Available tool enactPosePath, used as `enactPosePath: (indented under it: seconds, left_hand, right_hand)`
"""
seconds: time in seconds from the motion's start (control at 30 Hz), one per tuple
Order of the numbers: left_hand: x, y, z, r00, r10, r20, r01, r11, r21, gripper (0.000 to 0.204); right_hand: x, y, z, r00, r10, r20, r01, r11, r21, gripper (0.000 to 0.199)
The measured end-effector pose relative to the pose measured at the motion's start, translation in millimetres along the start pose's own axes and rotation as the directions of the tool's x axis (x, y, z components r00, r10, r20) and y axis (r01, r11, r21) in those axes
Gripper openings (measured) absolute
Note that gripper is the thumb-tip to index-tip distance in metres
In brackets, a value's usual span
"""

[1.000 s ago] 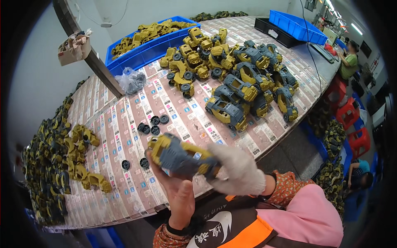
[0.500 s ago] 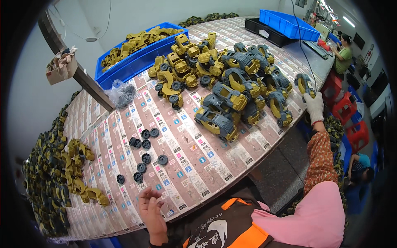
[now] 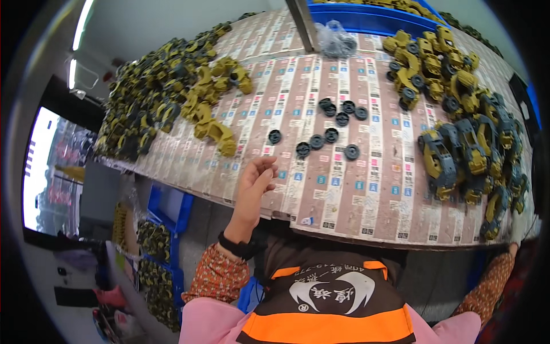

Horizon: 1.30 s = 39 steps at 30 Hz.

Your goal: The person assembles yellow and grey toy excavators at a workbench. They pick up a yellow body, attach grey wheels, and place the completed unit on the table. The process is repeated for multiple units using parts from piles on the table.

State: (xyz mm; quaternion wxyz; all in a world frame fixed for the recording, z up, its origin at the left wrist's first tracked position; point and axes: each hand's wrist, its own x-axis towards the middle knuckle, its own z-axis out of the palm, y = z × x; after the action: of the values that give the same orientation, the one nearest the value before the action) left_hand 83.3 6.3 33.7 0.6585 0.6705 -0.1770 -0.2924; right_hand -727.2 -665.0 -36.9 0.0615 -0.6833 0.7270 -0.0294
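Left hand [image 3: 256,182] empty, fingers loosely curled, hovering at the near worktop [image 3: 366,200] edge, close to the loose black wheels [image 3: 329,129]. Right hand at the far right rim, mostly cut off, can't tell its grip. Assembled yellow-grey toy trucks [image 3: 470,149] piled right, yellow parts [image 3: 172,97] left.

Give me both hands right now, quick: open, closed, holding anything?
Left hand: open, fingers loosely curled, holding nothing, over the table's near edge, short of the black wheels.
Right hand: almost out of frame at the right rim; cannot be told.
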Motion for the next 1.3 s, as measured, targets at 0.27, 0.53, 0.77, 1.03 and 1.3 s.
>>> enactPosePath:
  seconds: [0.27,0.53,0.77,1.03,1.3]
  left_hand:
    - [60.2,31.6,-51.2,0.977,0.12,-0.176,-0.083,0.976,0.204,0.029]
    - [174.3,22.7,-91.0,0.98,0.108,-0.165,-0.046,0.94,0.339,0.039]
    - [287.0,-4.8,-133.6,0.875,0.399,-0.273,-0.066,0.658,0.75,0.066]
    - [333.1,9.4,-113.0,0.928,0.29,-0.235,0.045,0.538,0.842,0.079]
    - [344.4,-4.1,-100.7,0.852,0.437,-0.287,0.08,0.433,0.898,0.066]
  right_hand:
    - [-204.9,-178.9,-25.3,0.753,-0.276,-0.597,0.516,0.811,0.276,0.04]
    - [-449.5,-399.5,3.2,0.401,-0.78,-0.481,0.915,0.316,0.251,0.039]
    - [-496.5,-486.1,25.0,0.327,-0.875,-0.357,0.931,0.233,0.282,0.024]
    - [-504.0,-488.4,30.4,0.367,-0.875,-0.317,0.925,0.308,0.223,0.034]
    - [-497.5,-493.8,33.7,0.32,-0.867,-0.383,0.947,0.284,0.149,0.036]
